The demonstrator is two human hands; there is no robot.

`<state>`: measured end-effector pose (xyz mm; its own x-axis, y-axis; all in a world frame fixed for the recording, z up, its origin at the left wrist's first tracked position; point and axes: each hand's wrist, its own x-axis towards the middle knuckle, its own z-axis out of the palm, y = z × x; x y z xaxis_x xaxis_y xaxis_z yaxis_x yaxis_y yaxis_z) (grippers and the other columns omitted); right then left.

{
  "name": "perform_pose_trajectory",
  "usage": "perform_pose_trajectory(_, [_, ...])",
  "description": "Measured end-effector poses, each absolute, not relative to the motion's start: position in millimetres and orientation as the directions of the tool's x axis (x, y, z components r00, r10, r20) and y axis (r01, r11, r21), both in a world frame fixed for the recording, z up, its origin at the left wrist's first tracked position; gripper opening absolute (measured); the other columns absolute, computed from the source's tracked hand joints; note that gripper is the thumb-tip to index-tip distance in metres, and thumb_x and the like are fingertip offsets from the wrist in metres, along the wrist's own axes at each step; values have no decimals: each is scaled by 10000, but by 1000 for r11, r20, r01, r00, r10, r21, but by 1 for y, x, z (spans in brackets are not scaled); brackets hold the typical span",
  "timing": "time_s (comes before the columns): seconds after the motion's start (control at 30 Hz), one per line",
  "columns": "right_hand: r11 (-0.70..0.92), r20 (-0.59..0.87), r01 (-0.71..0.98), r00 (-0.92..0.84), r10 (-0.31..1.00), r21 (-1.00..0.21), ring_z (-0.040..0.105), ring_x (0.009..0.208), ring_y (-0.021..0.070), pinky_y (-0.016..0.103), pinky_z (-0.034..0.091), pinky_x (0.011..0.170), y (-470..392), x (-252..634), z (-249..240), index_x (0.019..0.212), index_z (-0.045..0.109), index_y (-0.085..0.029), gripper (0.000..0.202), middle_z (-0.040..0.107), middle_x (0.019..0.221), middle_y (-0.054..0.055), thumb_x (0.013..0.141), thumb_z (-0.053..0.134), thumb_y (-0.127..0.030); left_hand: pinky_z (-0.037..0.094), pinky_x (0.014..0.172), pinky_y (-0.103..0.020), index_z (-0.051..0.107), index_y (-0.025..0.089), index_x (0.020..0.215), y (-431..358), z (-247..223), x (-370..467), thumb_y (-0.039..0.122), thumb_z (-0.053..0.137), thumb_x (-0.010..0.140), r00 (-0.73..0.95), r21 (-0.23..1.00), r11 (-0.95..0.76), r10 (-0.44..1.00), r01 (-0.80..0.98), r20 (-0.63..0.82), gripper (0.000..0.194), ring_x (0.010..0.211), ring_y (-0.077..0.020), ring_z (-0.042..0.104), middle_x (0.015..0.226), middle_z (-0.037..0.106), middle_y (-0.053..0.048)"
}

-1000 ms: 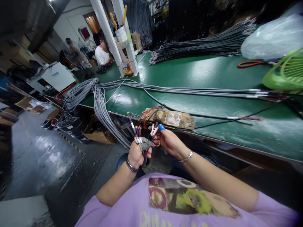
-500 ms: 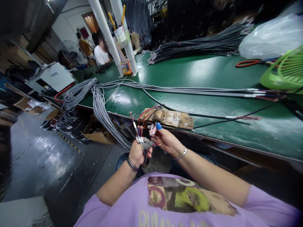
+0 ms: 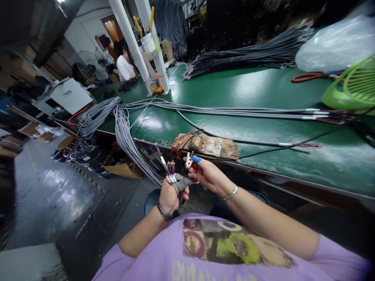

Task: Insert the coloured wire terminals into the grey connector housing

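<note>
Currently, left hand [image 3: 172, 193]: fingers clamped on cables [image 3: 171, 178]; right hand [image 3: 210, 175]: fingers clamped on pink clip [image 3: 188, 160]. Wooden block [image 3: 216, 147] rests along near edge of counter [image 3: 249, 91].

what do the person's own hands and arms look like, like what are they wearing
Both arms come out of short lilac sleeves. The left hand wears grey finger coverings, with a dark banded bracelet or watch at the wrist. The right hand has a bright blue covering on one digit, with a silver-coloured bangle at the wrist.
</note>
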<state>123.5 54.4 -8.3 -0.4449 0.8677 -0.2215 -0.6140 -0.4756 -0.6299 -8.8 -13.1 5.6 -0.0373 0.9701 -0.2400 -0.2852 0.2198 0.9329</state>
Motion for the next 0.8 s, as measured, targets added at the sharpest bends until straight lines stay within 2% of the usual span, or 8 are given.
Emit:
perform_pose_trajectory(0.07, [-454,-223,-613,-418,881,-646,534,583,103,221,484,547,54,122,-10,767,670,-176,201,618,686,18,757,698,-375,328,312,-171,535,146,586,-14,7,-7,354,741,608,-71,932,198,971,-304,-230,294,309,-77,471,454,575,13])
perform_pose_trajectory(0.2, [-328,-171,-607,-302,938,-724,520,582,98,217,456,545,55,118,-18,749,672,-163,353,618,677,21,735,677,-516,342,310,-172,543,150,602,-10,10,-7,324,736,597,-113,919,185,965,-349,-237,260,313,-79,468,449,572,18])
perform_pose_trajectory(0.27, [-310,-148,-610,-302,942,-729,515,583,99,215,440,534,56,117,-20,765,681,-160,404,626,689,23,704,683,-559,345,309,-174,544,150,605,-6,10,-7,315,733,589,-118,915,194,961,-355,-249,251,311,-80,465,445,570,18])
perform_pose_trajectory(0.43, [-451,-161,-649,-457,875,-613,516,586,109,231,421,529,63,114,-16,806,693,-164,402,632,678,14,639,754,-525,322,300,-175,536,150,596,0,9,-4,321,726,571,-121,914,218,954,-342,-273,256,301,-81,459,434,564,15])
perform_pose_trajectory(0.67, [-424,-182,-696,-396,900,-580,500,548,94,217,385,506,66,108,-16,768,690,-145,377,630,622,-2,642,768,-491,307,304,-170,534,149,601,2,5,-2,326,715,591,-113,917,239,951,-318,-287,253,303,-77,464,439,568,16])
perform_pose_trajectory(0.8, [-465,-198,-697,-432,880,-546,513,544,99,226,408,509,64,109,-17,789,675,-160,371,644,656,8,710,704,-522,306,306,-172,534,150,598,-1,5,-2,330,717,596,-113,921,224,956,-319,-272,256,303,-78,462,440,567,17])
